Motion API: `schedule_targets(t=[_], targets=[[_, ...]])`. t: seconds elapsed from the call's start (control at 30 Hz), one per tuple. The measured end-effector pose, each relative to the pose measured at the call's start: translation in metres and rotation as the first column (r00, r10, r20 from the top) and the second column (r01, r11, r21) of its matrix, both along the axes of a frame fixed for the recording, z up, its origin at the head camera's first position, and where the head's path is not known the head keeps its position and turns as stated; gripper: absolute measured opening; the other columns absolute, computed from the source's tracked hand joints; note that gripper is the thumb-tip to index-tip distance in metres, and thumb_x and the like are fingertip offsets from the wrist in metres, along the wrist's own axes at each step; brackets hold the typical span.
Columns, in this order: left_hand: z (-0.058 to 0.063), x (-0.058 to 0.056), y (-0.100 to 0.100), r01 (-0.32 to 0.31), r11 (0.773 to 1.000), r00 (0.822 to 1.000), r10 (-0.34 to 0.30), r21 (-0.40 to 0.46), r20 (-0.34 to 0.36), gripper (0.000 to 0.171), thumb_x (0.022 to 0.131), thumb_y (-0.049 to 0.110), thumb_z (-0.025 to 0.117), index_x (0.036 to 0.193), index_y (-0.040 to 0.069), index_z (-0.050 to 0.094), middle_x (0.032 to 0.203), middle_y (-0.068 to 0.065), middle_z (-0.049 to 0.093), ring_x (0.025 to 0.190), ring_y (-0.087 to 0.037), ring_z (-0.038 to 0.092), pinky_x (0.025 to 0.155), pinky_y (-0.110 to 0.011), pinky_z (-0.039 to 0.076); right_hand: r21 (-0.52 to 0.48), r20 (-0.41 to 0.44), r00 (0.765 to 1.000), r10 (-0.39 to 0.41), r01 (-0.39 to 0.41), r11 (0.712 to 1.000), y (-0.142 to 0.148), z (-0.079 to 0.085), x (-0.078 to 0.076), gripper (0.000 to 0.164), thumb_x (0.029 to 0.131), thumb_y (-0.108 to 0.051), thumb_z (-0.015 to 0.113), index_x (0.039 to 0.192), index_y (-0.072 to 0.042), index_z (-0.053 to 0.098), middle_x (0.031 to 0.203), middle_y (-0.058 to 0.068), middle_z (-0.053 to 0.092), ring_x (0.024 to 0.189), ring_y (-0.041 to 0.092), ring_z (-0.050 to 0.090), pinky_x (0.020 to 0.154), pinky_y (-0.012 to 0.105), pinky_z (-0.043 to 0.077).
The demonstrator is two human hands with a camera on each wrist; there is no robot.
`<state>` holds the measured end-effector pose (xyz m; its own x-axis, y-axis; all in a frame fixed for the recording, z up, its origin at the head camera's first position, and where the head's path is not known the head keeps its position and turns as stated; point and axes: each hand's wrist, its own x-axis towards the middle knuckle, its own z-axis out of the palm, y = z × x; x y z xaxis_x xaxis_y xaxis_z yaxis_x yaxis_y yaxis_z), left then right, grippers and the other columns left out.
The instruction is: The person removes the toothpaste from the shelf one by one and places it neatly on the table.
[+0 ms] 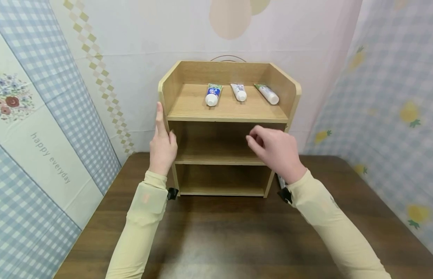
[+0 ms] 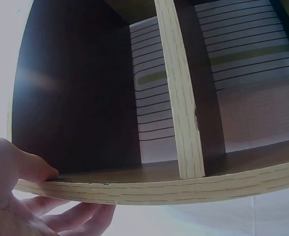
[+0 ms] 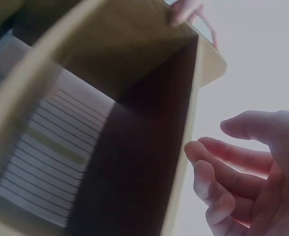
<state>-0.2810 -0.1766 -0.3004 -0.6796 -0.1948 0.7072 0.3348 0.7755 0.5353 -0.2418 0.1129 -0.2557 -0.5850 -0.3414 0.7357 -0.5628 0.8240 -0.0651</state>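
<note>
A light wooden shelf unit (image 1: 226,119) stands upright at the back of the table. My left hand (image 1: 163,149) grips the edge of its left side panel; the left wrist view shows the thumb (image 2: 39,168) on the inner side and the other fingers around the outside. Before the right part of the middle opening hovers my right hand (image 1: 277,151), holding nothing. Its fingers (image 3: 228,169) are loosely curled, with the thumb apart from them. Three tubes lie on the top shelf, caps forward: a blue and green tube (image 1: 214,92), a small white tube (image 1: 238,92) and a white and green tube (image 1: 266,93).
The dark brown table (image 1: 216,240) extends in front of the unit and to both sides. Behind the unit hangs a pale patterned cloth (image 1: 150,38). Checked cloths flank the table at left (image 1: 24,162) and right (image 1: 387,116). Something thin and pale (image 1: 281,181) shows near the right wrist.
</note>
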Motion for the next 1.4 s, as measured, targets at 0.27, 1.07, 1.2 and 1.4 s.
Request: schedule_targets(t=[0.27, 1.07, 1.2, 1.4], targets=[[0.001, 0.001, 0.001, 0.001, 1.0, 1.0, -0.002, -0.006, -0.006, 0.079, 0.095, 0.003, 0.045, 0.155, 0.031, 0.003, 0.159, -0.011, 0.029, 0.047, -0.026, 0.038, 0.047, -0.035, 0.034, 0.013, -0.037, 0.999, -0.002, 0.002, 1.0, -0.017, 0.03, -0.012, 0.014, 0.091, -0.022, 0.058, 0.082, -0.015, 0.065, 0.054, -0.002, 0.051, 0.049, 0.018, 0.046, 0.044, 0.029, 0.027], [-0.004, 0.006, 0.002, 0.013, 1.0, 1.0, -0.012, -0.026, 0.024, 0.082, 0.093, 0.001, 0.046, 0.156, 0.031, 0.002, 0.158, -0.013, 0.031, 0.046, -0.026, 0.037, 0.046, -0.035, 0.034, 0.206, 0.119, 0.992, -0.044, 0.018, 0.978, -0.054, 0.062, -0.044, 0.02, 0.092, -0.025, 0.052, 0.104, -0.011, 0.061, 0.063, 0.002, 0.054, 0.06, 0.023, 0.054, 0.047, 0.033, 0.033], [-0.003, 0.005, 0.002, 0.008, 1.0, 1.0, -0.007, -0.029, 0.023, 0.081, 0.094, 0.002, 0.046, 0.156, 0.03, 0.002, 0.159, -0.011, 0.03, 0.047, -0.027, 0.038, 0.047, -0.036, 0.034, 0.282, 0.181, 0.983, -0.033, -0.02, 0.959, -0.065, 0.073, -0.055, 0.021, 0.092, -0.025, 0.051, 0.106, -0.01, 0.056, 0.065, 0.0, 0.043, 0.062, 0.022, 0.049, 0.05, 0.032, 0.031], [0.0, 0.005, 0.001, 0.003, 1.0, 1.0, -0.003, -0.021, 0.011, 0.081, 0.094, 0.002, 0.046, 0.156, 0.029, 0.002, 0.157, -0.016, 0.032, 0.049, -0.029, 0.041, 0.048, -0.039, 0.036, 0.346, 0.226, 0.974, -0.02, -0.061, 0.936, -0.078, 0.084, -0.067, 0.034, 0.092, -0.027, 0.053, 0.122, -0.011, 0.05, 0.089, 0.011, 0.063, 0.08, 0.029, 0.062, 0.063, 0.044, 0.049]])
